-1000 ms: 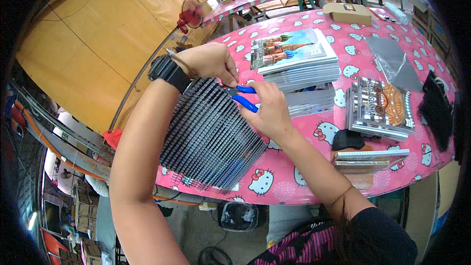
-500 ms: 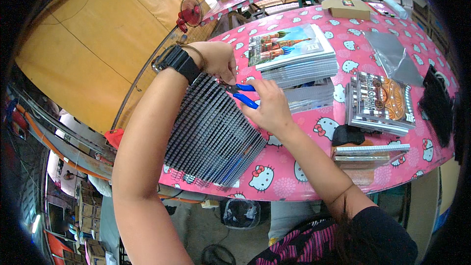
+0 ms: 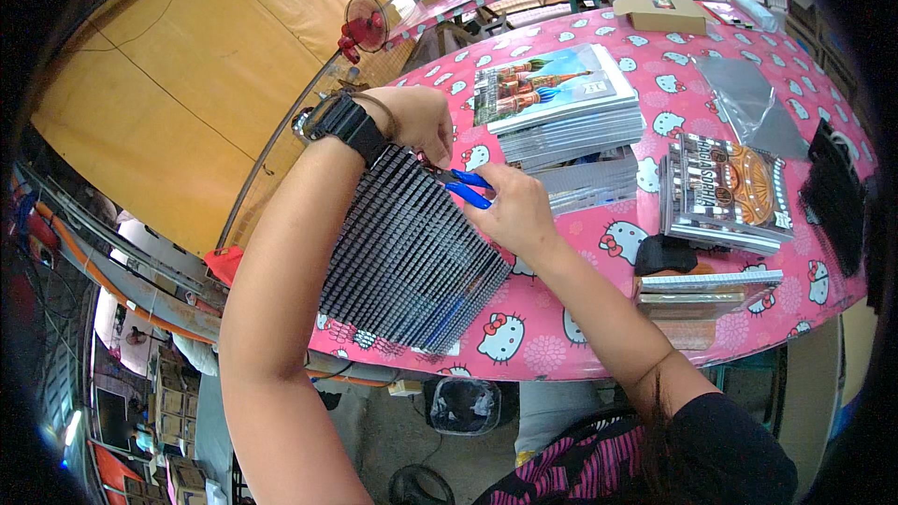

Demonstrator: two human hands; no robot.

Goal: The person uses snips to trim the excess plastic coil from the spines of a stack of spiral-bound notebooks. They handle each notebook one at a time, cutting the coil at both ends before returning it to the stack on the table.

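Note:
My right hand (image 3: 516, 213) is wrapped round pliers (image 3: 470, 194) with blue handles, their jaws pointing left at the far corner of a tall stack of spiral-bound notebooks (image 3: 412, 257). Rows of dark wire loops cover the side of the stack that faces me. My left hand (image 3: 421, 122), with a black watch (image 3: 346, 126) on its wrist, bends over that same corner. Its fingers are pinched together close to the plier jaws. What they pinch is too small to make out, and the jaw tips are partly hidden.
Beyond the pliers stands a pile of notebooks (image 3: 561, 98) with a colourful building on the cover. To the right lie another notebook pile (image 3: 725, 192), clear plastic sheets (image 3: 753, 108) and black wire coils (image 3: 835, 201). An open cardboard box (image 3: 660, 15) sits at the back of the pink tablecloth (image 3: 547, 351).
The blue handles have come closer together in my right hand. My left hand has stayed at the stack's corner.

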